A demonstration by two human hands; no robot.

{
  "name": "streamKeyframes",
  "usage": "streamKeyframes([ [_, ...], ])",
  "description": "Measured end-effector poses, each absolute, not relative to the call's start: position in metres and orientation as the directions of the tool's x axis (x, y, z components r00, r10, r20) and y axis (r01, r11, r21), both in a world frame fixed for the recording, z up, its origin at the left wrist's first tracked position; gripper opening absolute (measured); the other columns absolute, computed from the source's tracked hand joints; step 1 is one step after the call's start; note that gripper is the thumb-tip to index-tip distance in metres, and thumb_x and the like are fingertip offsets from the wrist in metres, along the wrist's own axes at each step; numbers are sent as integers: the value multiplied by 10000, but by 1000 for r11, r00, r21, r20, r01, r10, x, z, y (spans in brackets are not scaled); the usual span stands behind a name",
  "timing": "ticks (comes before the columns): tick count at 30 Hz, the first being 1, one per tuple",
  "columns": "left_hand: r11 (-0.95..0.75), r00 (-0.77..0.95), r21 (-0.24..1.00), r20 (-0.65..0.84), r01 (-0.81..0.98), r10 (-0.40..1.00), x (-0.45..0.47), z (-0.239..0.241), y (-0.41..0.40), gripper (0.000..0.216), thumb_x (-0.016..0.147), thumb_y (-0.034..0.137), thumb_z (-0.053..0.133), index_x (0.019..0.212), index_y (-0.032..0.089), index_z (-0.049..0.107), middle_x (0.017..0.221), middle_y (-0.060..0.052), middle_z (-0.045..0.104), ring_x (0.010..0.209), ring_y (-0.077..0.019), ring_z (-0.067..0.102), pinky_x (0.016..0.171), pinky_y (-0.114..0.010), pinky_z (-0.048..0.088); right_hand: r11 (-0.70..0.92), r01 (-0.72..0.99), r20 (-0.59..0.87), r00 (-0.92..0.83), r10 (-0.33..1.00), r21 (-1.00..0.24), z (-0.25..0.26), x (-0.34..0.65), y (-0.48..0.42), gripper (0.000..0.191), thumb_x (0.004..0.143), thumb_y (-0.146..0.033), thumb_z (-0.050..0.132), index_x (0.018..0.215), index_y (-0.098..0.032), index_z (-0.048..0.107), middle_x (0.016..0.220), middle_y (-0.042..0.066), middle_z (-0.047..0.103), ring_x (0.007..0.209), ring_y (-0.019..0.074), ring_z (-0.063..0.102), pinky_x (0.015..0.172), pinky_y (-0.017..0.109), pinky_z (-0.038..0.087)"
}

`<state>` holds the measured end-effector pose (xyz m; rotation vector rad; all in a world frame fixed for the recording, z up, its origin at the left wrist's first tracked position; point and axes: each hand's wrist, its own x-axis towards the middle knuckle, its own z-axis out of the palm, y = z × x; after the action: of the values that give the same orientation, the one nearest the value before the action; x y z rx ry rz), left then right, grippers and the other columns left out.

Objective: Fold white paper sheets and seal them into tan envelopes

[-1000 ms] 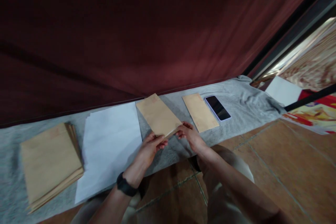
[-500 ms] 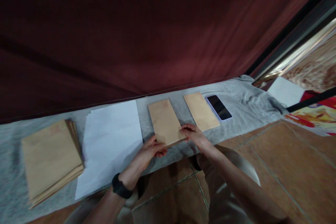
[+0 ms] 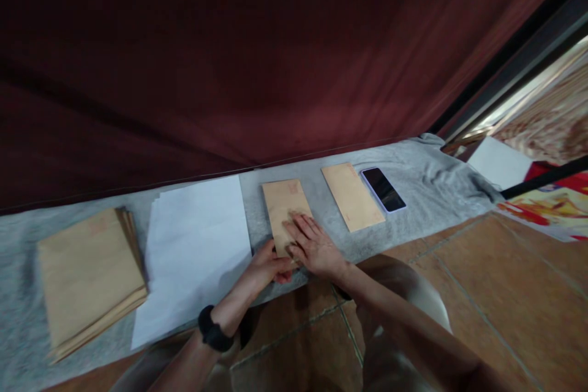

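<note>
At far left on the grey cloth [image 3: 432,177], a stack of brown envelopes [image 3: 87,282], edges slightly fanned. Just right of it, loose white paper sheets [image 3: 197,245], lying flat. Next, a black wristband [image 3: 212,329] on the left forearm, then the left hand [image 3: 264,269], fingers curled and pinching the near left corner of a brown envelope [image 3: 285,199]. Lying flat on the cloth between the white sheets and a second envelope [image 3: 351,196], long side running away from the body, faint red print at the far end. Pressed palm-down on its near half, the right hand [image 3: 315,248], fingers spread and flat. Further right, apart from both hands, the second envelope, also flat, with a dark-screened smartphone [image 3: 383,188] just beside its right edge. Behind everything, a dark red curtain [image 3: 229,73]; in front of the cloth, brown floor tiles [image 3: 505,294].
</note>
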<state>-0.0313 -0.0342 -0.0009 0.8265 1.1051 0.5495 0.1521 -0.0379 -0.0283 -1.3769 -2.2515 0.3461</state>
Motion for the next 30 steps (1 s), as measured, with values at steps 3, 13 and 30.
streamKeyframes([
  [3,530,344,840,-535,116,772,-33,-2,-35,337,673,333,827,890,215,597,526,26,647,403,-150,575,421,-225,379,470,788,265,-392,881,-399,-37,149,-41,587,994,-372,536,1542,-199,415,1633,132,324,1507,294,304,1213,511,305],
  [13,120,48,832,-173,542,984,-43,24,-12,127,779,260,705,684,267,620,662,-11,623,819,-239,656,767,-287,458,476,792,284,-389,876,-382,-37,149,-41,574,992,-393,553,1530,-229,439,1618,113,356,1481,293,357,1217,515,303],
  [30,-429,499,735,143,525,855,21,-28,74,560,938,382,501,1446,148,526,1603,-129,396,1528,-236,276,1263,-369,57,467,807,342,-351,872,-362,-42,144,-39,466,972,-397,571,1355,-134,606,1412,169,601,1399,292,467,1202,480,331],
])
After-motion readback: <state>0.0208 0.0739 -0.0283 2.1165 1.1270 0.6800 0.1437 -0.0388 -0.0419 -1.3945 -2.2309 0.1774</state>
